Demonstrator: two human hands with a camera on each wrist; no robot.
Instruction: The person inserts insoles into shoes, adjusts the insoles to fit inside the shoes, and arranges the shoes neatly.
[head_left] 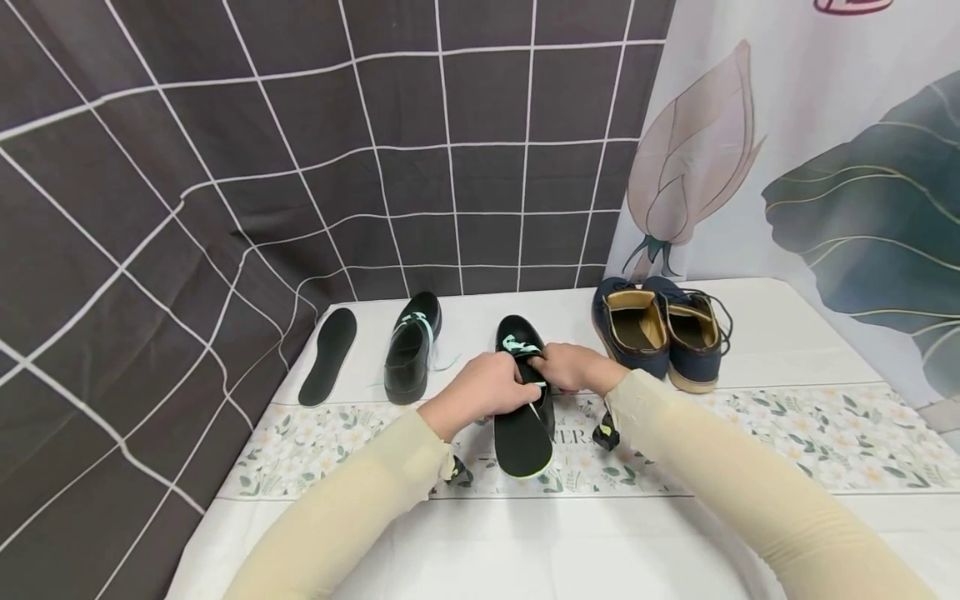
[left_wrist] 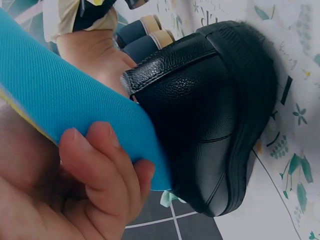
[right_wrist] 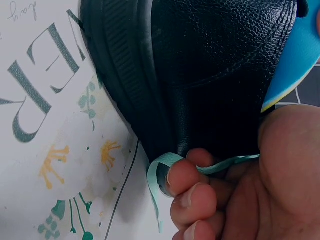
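A black leather shoe (head_left: 512,332) with mint-green laces is in the middle of the table, toe pointing away. My left hand (head_left: 491,386) grips an insole (head_left: 522,448), black on top and blue beneath, with fingers curled against its blue underside (left_wrist: 85,95) in the left wrist view. The insole's front end is inside the shoe opening and hidden; its heel end sticks out toward me. My right hand (head_left: 576,367) holds the shoe at the right of its opening, thumb at the rim. A loose mint lace (right_wrist: 167,159) runs by its fingers.
Left of the hands stands the other black shoe (head_left: 408,354), its mint lace trailing. A black insole (head_left: 327,357) lies at the far left. A pair of navy shoes (head_left: 633,329) stands at the back right. Behind the table hangs a dark grid-patterned cloth (head_left: 480,183).
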